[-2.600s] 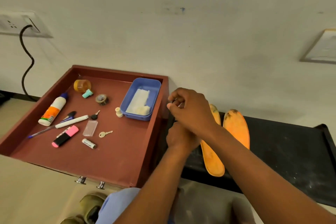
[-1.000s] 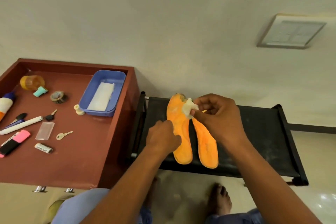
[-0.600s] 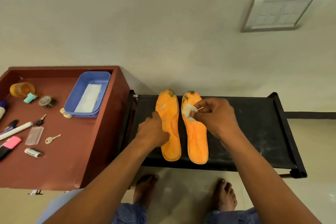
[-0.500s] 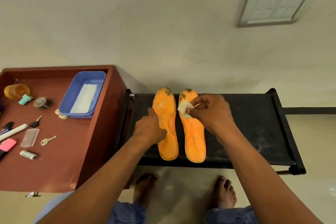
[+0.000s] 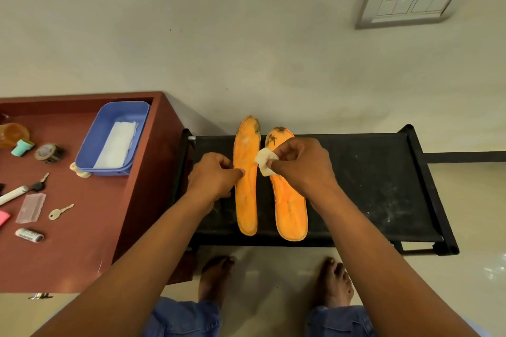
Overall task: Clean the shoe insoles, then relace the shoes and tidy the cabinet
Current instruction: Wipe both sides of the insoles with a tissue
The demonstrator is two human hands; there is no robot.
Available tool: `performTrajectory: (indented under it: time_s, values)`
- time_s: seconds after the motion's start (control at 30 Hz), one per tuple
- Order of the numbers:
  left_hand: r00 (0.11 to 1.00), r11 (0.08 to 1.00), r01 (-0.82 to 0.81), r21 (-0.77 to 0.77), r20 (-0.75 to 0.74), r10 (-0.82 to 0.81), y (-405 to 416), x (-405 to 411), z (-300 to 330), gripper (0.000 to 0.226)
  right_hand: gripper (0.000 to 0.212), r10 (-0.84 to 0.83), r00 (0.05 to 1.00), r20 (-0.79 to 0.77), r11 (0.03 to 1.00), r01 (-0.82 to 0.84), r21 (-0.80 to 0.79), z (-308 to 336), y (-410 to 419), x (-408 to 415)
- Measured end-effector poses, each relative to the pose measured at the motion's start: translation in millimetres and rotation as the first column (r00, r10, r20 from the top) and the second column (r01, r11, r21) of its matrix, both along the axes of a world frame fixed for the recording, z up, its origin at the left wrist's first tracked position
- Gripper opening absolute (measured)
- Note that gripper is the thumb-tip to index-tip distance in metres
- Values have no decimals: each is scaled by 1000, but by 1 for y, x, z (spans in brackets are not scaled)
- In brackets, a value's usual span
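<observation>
Two orange insoles lay side by side on the black shoe rack (image 5: 383, 186), toes toward the wall. The left hand (image 5: 213, 180) sat at the outer edge of the left insole (image 5: 246, 186), fingers curled with the tips pressing on its rim, pinning it rather than lifting it, as far as I could tell. The right hand (image 5: 304, 169) hovered over the right insole (image 5: 290, 208), thumb and forefinger pinching a small white wipe (image 5: 265, 163) that hung just over the gap between the two insoles.

Dark grime showed at both toe ends, beyond the fingers of both hands. The heel halves, nearer the person's wrists, looked cleaner.

Judgement: the step in hand was wiping the insoles, barely begun. To do it well, the wipe probably needed spreading flatter under the fingers. Bunched in a pinch, it would offer little contact. Strokes running from heel out to toe would likely push dirt off the end, not back over the clean part. The left hand's hold mattered, since a thin foam insole would likely slide or buckle on the rack under a firm rub. The toe stains looked set in and would probably need repeated short passes.

To the left of the left hand, a blue tray (image 5: 90, 150) holding more white wipes (image 5: 116, 145) stood on the red-brown cabinet top (image 5: 82, 241), handy for a fresh one when this one soiled.
</observation>
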State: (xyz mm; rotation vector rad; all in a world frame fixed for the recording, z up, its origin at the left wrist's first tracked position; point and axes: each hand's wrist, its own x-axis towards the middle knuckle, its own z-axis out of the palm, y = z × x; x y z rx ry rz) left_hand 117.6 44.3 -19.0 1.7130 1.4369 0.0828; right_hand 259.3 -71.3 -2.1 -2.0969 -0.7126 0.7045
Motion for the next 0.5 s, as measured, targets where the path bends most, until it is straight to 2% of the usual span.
performTrajectory:
  time_s: [0.1,0.17,0.33,0.4,0.5]
  values:
    - [996,992,45,121,74,-54,3,-5,13,13,12,-41,999,-10,997,42,58,3,0,1]
    - [990,990,16,138,136,-34,3,-10,23,12,12,-60,998,-18,991,62,116,6,1,1]
    - [915,977,-131,-168,359,184,1,-13,37,12,14,-94,994,-55,961,105,255,10,8,-4]
    - [878,953,-120,-278,418,232,1,-12,38,19,18,-99,993,-62,948,113,299,11,11,-7]
    - [818,941,-60,-334,523,238,-1,-8,41,20,31,-100,993,-59,922,114,371,12,14,-10]
